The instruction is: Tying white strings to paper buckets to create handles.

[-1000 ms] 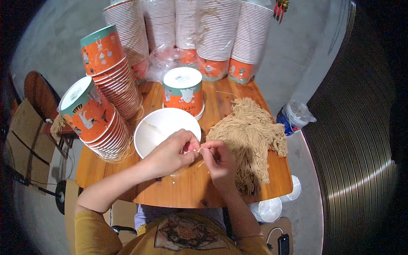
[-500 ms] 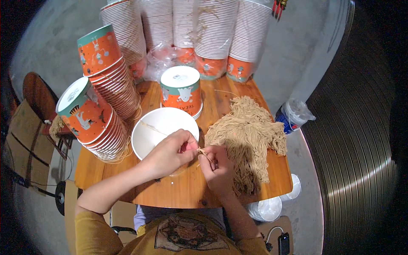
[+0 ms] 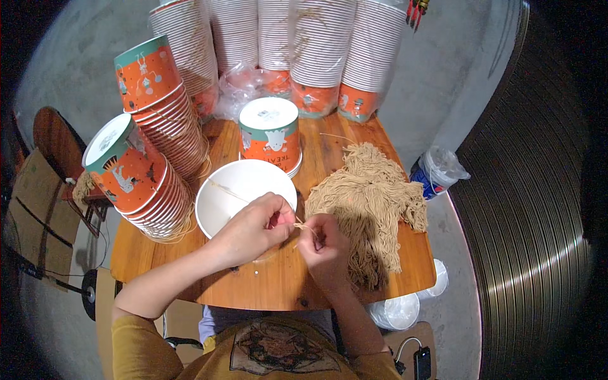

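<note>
A white paper bucket (image 3: 218, 201) lies with its open mouth toward me, and a strand of tan string crosses its inside. My left hand (image 3: 256, 227) rests over the bucket's near right rim, thumb and fingertips pinched on the string (image 3: 300, 225). Just right of it, my right hand (image 3: 323, 244) is closed on the same string, a short bit of it showing between the hands. There seems to be a small knot or loop at the left fingertips, too fine to make out. Next to my right hand spreads a heap of tan strings (image 3: 367, 196).
Stacked orange-and-green paper buckets (image 3: 136, 171) with strings hanging stand left on the wooden table (image 3: 285, 288). Another upside-down bucket (image 3: 269, 136) stands behind the white one. Bagged stacks (image 3: 320, 50) line the back. A plastic-covered pail (image 3: 437, 171) is on the right.
My right hand has shifted slightly, its fingers curling in more, and the string between the hands looks straighter. My left hand and the bucket have stayed put.
</note>
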A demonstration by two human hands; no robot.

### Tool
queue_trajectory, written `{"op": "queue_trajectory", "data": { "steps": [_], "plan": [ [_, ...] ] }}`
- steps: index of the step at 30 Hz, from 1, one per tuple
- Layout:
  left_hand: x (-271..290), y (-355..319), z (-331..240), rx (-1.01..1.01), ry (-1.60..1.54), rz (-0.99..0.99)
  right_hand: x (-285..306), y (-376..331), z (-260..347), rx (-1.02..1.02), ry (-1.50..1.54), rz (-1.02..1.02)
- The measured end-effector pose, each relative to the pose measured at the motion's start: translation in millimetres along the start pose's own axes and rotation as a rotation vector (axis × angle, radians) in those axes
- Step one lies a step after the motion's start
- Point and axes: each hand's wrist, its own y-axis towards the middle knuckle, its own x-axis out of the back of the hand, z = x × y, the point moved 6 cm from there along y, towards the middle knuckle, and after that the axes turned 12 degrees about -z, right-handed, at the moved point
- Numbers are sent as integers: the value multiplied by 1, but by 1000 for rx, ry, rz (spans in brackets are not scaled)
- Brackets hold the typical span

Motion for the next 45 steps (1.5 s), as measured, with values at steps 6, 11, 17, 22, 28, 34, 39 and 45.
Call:
{"op": "queue_trajectory", "data": {
  "steps": [6, 11, 17, 22, 28, 34, 39, 45],
  "plan": [
    [-1, 0, -1, -22, 9, 2, 4, -1, -13, 9, 24, -81],
    [0, 0, 2, 23, 4, 16, 13, 4, 1, -70, 273, -141],
    [-1, 0, 1, 14, -31, 14, 11, 8, 15, 220, -73, 56],
    [0, 0, 2, -2, -40, 0, 3, 11, 26, 481, -120, 50],
    [0, 0, 3, -17, -42, 4, 6, 5, 15, 355, -69, -9],
    [0, 0, 4, 11, -42, 23, 8, 4, 6, 356, -70, -30],
    [-1, 0, 2, 10, -41, 25, 10, 3, 4, 360, -55, -35],
    [1, 0, 5, 13, -37, 17, 11, -2, -2, 324, -27, 179]
  ]
}}
